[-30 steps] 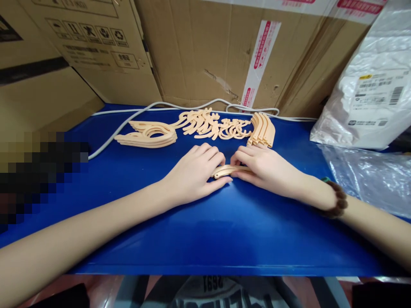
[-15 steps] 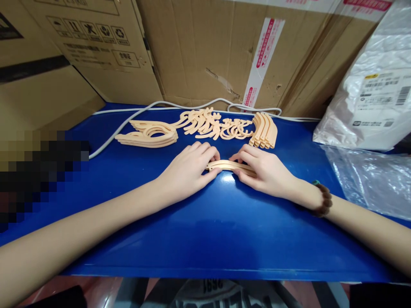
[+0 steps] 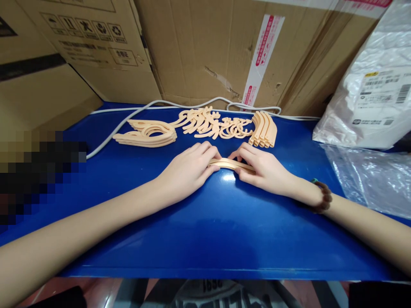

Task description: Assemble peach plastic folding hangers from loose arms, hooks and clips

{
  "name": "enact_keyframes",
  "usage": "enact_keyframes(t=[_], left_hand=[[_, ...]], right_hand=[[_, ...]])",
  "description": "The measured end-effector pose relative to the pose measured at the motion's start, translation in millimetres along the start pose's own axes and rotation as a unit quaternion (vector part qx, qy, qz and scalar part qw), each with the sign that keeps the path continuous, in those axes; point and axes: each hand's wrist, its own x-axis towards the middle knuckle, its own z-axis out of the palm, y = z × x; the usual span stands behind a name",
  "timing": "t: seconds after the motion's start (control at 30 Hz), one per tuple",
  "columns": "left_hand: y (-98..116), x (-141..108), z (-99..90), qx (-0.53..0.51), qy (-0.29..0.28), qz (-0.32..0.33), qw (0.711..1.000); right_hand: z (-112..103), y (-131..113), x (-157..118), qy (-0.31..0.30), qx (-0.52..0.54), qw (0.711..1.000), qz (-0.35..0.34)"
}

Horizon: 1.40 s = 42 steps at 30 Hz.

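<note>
Between my two hands lies a beige curved plastic hanger arm [image 3: 227, 163], made of thin strips set side by side, low over the blue table. My left hand [image 3: 190, 170] pinches its left end between thumb and fingers. At the right end, the thumb and fingers of my right hand [image 3: 266, 170] close on the same piece. Fingers hide both of its ends. Just beyond my hands lie stacked beige hanger pieces with a loop [image 3: 147, 133], a heap of small beige hooks [image 3: 204, 122] and a row of curved hollow arms [image 3: 263, 130].
A white cable [image 3: 128, 114] runs along the back of the blue table [image 3: 199, 239]. Cardboard boxes [image 3: 192, 55] stand behind it. On the right are a white plastic parcel bag [image 3: 362, 94] and a clear plastic bag [image 3: 372, 179]. A blurred dark area covers the left edge.
My left fingers have shifted slightly over the left end of the hanger arm, and its holed tip is now covered. My right hand has barely moved.
</note>
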Motion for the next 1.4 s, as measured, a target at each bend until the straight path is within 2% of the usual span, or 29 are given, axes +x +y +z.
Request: enact_keyframes(t=[0.47, 0.67, 0.8, 0.9, 0.97, 1.13, 1.4], left_hand=[[-2.2, -0.9, 1.6, -0.016, 0.004, -0.003, 1.000], [-2.8, -1.6, 2.7, -0.022, 0.029, 0.003, 0.999], [0.2, -1.5, 2.1, 0.005, 0.025, 0.018, 1.000], [3.3, -1.7, 2.0, 0.017, 0.019, 0.026, 0.999], [5.1, -1.9, 2.2, 0.018, 0.018, 0.025, 0.999], [7.3, -2.2, 2.8, 0.031, 0.011, 0.017, 0.999], [6.2, -2.5, 2.8, 0.047, 0.004, 0.030, 0.998]], right_hand=[[-1.5, 1.2, 1.2, 0.003, -0.014, 1.000, -0.020], [1.2, 0.1, -0.7, 0.022, -0.037, 0.999, -0.026], [-3.3, -4.0, 0.7, 0.073, -0.033, 0.996, -0.035], [-16.3, -6.4, 5.5, 0.127, -0.061, 0.989, -0.046], [-27.0, -5.2, 10.7, 0.137, -0.096, 0.985, -0.048], [-43.0, 6.6, 29.0, 0.112, -0.176, 0.978, -0.020], [-29.9, 14.3, 60.3, 0.063, -0.298, 0.951, -0.045]])
